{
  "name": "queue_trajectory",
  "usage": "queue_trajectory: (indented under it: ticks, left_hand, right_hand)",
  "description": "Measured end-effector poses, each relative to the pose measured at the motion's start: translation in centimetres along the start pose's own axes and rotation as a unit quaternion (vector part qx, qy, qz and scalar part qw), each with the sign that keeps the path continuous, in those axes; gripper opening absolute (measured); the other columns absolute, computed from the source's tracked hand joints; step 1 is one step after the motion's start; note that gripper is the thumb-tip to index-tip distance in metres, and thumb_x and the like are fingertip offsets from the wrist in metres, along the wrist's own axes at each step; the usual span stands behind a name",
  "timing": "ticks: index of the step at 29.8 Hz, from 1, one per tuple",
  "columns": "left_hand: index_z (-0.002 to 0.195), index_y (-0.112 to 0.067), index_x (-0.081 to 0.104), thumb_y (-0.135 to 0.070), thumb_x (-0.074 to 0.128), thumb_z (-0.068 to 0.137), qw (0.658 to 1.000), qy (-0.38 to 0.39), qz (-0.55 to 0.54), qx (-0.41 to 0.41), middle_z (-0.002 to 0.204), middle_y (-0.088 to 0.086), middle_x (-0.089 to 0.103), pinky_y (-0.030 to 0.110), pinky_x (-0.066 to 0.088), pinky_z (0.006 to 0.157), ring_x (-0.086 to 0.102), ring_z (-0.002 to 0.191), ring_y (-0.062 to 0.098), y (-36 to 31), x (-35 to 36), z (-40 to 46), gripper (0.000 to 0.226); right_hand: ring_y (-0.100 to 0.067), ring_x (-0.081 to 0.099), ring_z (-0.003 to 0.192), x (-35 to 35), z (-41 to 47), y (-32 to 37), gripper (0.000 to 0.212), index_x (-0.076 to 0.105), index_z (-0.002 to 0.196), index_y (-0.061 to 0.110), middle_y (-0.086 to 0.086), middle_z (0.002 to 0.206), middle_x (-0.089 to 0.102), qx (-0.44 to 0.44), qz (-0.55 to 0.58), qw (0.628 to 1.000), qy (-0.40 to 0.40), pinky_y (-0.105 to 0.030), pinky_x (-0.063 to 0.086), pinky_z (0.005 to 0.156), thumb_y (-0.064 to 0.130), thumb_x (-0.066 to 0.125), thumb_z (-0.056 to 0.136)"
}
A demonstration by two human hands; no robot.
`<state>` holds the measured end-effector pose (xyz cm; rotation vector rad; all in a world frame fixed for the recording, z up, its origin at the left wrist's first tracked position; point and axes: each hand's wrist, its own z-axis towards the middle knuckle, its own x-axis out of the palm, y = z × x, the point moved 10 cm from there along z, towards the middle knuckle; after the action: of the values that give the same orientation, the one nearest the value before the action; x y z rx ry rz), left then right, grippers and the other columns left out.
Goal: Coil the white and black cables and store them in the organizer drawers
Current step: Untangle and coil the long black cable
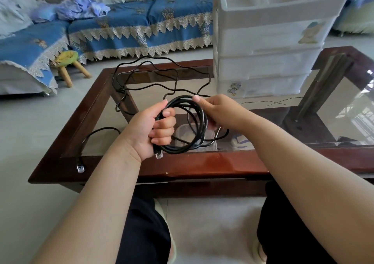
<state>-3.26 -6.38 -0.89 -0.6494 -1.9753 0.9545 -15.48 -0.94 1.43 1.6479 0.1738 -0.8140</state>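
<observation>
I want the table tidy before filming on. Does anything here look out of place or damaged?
Nothing looks damaged. Much of the black cable is uncoiled, sprawling across the glass table; one plug lies on the left edge of the frame. The left hand grips the coil; the right hand pinches its top.

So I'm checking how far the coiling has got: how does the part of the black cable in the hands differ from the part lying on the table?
The coiled part forms stacked round loops lifted above the table; the loose part sprawls flat in uneven bends. The coiled part is gripped by the left hand and pinched by the right hand; the loose part is untouched. Both end in a clear plug.
</observation>
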Motion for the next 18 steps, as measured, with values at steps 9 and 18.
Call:
queue_trajectory:
  ticks: [9,18]
  left_hand:
    - [0.063,-0.02,0.038,-0.047,0.042,0.097,0.978,-0.045,-0.178,0.098,0.04,-0.008,0.026,0.015,0.02,0.026,0.024,0.026,0.008,-3.3,-3.7,-1.2,0.044]
    - [0.065,-0.019,0.037,-0.037,0.038,0.102,0.979,-0.105,-0.152,0.092,0.043,-0.01,0.025,0.015,0.017,0.028,0.02,0.029,0.005,-3.2,-5.1,-0.5,0.041]
  right_hand:
    - [-0.008,0.049,0.056,-3.0,0.4,-2.5,0.04,0.052,0.073,0.014,0.0,0.061,0.058,-0.018,0.007,0.999,-0.036,-0.026,0.038,0.063,0.048,0.047,0.094]
    - [-0.007,0.038,0.047,-6.1,-1.8,-1.2,0.017,0.055,0.078,0.021,0.009,0.055,0.051,-0.055,0.271,0.95,-0.145,-0.018,0.031,0.043,0.035,0.063,0.086]
